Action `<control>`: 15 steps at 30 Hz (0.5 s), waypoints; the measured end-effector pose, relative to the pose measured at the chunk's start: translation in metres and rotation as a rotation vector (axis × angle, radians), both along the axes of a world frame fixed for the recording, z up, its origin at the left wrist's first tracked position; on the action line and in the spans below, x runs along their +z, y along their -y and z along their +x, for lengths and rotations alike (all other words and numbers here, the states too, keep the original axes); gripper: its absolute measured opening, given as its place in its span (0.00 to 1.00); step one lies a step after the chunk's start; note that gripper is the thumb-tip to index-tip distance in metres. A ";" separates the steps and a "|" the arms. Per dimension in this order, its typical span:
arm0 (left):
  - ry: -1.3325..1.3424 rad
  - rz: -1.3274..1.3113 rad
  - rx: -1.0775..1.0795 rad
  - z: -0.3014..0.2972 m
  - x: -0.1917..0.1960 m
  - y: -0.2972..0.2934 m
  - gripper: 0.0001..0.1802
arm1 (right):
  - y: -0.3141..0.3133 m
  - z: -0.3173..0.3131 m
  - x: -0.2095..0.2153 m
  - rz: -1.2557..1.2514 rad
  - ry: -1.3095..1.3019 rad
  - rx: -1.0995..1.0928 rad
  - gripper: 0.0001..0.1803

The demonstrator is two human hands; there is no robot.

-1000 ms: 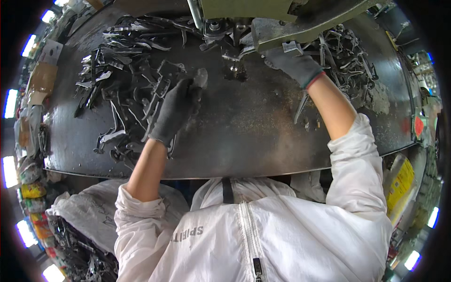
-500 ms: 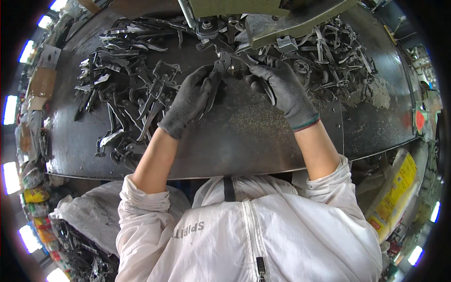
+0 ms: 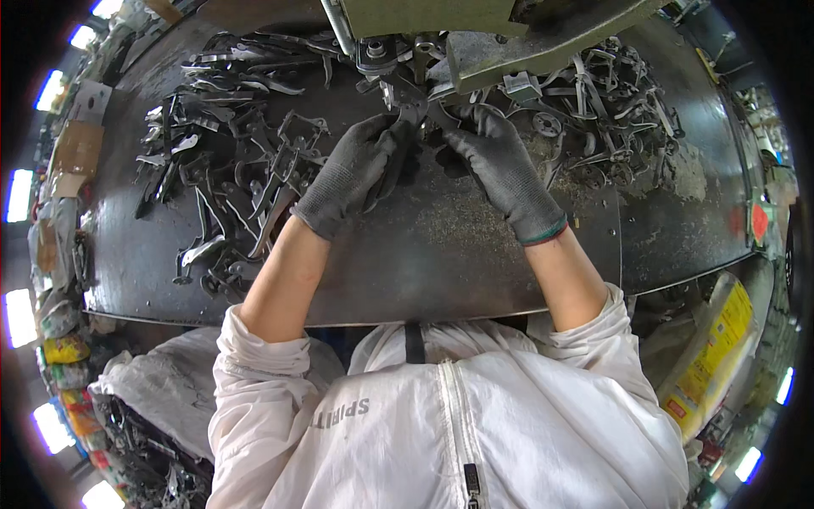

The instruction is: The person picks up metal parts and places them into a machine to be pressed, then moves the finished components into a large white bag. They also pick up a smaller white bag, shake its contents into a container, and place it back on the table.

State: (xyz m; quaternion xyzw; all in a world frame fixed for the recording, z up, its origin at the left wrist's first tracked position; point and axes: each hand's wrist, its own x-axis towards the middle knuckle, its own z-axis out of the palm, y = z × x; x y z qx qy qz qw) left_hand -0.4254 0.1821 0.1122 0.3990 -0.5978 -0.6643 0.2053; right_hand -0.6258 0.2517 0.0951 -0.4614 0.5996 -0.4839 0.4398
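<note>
Both my hands wear dark grey knit gloves and meet just below the machine head. My left hand is closed around a dark flat metal lever, whose rounded end sticks out past the fingertips. My right hand is closed on a second dark metal piece, of which only the tip shows by the thumb and fingers. The ends of the two pieces lie close together beneath the machine's steel tooling; whether they touch I cannot tell. The palms hide the rest of both pieces.
A green machine with a thick arm overhangs the dark metal table. Piles of loose metal levers lie left, and bracket-like parts right. Metal shavings dust the middle. Cardboard boxes stand far left.
My hands have moved closer together, the right one inward to the left. The lever in my left hand has shifted slightly right and up towards the tooling.
</note>
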 end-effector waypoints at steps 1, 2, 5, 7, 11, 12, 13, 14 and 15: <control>-0.044 0.011 0.000 0.000 0.000 -0.001 0.26 | -0.001 0.002 0.000 -0.070 0.021 -0.019 0.13; -0.043 0.012 0.003 0.001 -0.004 0.000 0.26 | 0.000 0.003 0.000 -0.069 0.022 -0.016 0.13; -0.109 0.052 -0.020 -0.001 -0.009 0.003 0.23 | 0.006 0.002 -0.003 0.116 -0.009 -0.038 0.14; -0.051 -0.122 0.037 -0.002 -0.002 -0.003 0.19 | 0.006 0.004 -0.008 -0.029 -0.260 -0.017 0.11; -0.085 -0.003 -0.005 -0.002 0.000 0.003 0.18 | -0.001 0.002 0.012 0.099 0.314 0.032 0.12; -0.093 -0.026 -0.020 -0.001 -0.004 0.004 0.17 | 0.003 0.003 0.001 0.079 0.039 -0.001 0.12; -0.102 -0.052 -0.037 -0.001 -0.008 0.006 0.17 | 0.007 0.003 -0.005 0.055 -0.238 -0.038 0.13; -0.102 -0.058 -0.042 0.000 -0.012 0.007 0.17 | 0.008 0.001 -0.010 0.049 -0.238 -0.044 0.13; -0.168 -0.020 -0.040 0.000 -0.015 0.008 0.17 | 0.010 -0.001 -0.014 -0.009 -0.154 -0.016 0.14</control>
